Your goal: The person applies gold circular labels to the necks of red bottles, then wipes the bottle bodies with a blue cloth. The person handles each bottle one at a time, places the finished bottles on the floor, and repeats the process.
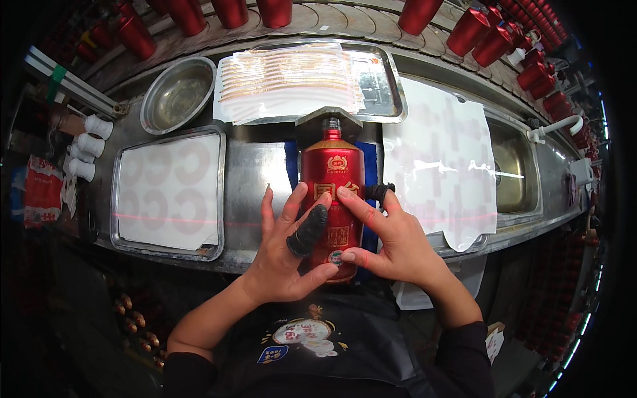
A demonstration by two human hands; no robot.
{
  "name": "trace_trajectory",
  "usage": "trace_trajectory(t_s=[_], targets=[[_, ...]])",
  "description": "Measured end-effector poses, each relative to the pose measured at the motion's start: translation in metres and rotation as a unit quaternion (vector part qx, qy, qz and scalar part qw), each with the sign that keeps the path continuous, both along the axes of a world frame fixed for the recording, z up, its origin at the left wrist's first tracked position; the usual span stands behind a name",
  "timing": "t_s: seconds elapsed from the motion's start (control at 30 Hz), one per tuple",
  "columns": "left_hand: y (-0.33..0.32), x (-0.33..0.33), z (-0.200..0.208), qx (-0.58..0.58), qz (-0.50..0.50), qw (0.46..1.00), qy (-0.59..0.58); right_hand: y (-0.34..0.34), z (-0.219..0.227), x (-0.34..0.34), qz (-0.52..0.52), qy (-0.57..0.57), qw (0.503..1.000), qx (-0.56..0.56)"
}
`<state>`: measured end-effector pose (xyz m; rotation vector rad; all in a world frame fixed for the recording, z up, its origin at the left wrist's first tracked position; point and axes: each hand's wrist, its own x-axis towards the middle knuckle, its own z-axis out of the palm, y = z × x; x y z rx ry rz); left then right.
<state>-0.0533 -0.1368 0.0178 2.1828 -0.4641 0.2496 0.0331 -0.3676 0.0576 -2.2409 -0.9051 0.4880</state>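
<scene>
A glossy red bottle (332, 159) with gold markings lies in front of me, its dark neck pointing away. A dark angular holder (352, 119) surrounds the neck end, and blue padding (370, 166) shows at the sides. My left hand (275, 259) has its fingers spread, with the thumb and a black-covered index finger (308, 232) on the bottle's front. From the other side my right hand (406, 242) rests an outstretched finger and thumb on it. The thumb tip is beside a small round green sticker (336, 259). Another right finger wears a black cover (378, 193).
Left of the bottle are a metal tray (222, 192) of white sheets and a metal bowl (147, 109). Gold-striped sheets (279, 83) fill another tray (397, 93) behind. A patterned white sheet (438, 126) lies beside the sink (521, 179). Red bottles (189, 16) line a slatted conveyor (318, 23).
</scene>
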Motion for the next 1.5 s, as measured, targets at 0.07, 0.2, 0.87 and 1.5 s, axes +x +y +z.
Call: trace_trajectory(t_s=[0.07,0.2,0.87,1.5], targets=[[0.001,0.000,-0.001,-0.008,-0.004,1.000,-0.005,0.001,0.003,0.001,-0.001,-0.004,1.000,0.010],[0.000,0.003,-0.001,-0.019,0.004,0.999,-0.028,0.004,0.011,0.006,-0.009,-0.017,1.000,-0.001],[0.017,-0.003,-0.026,-0.233,-0.043,0.962,0.135,-0.016,-0.023,-0.007,-0.107,0.220,0.956,0.163],[0.007,-0.005,-0.036,-0.302,-0.026,0.944,0.134,-0.011,-0.030,-0.008,-0.091,0.202,0.961,0.163]])
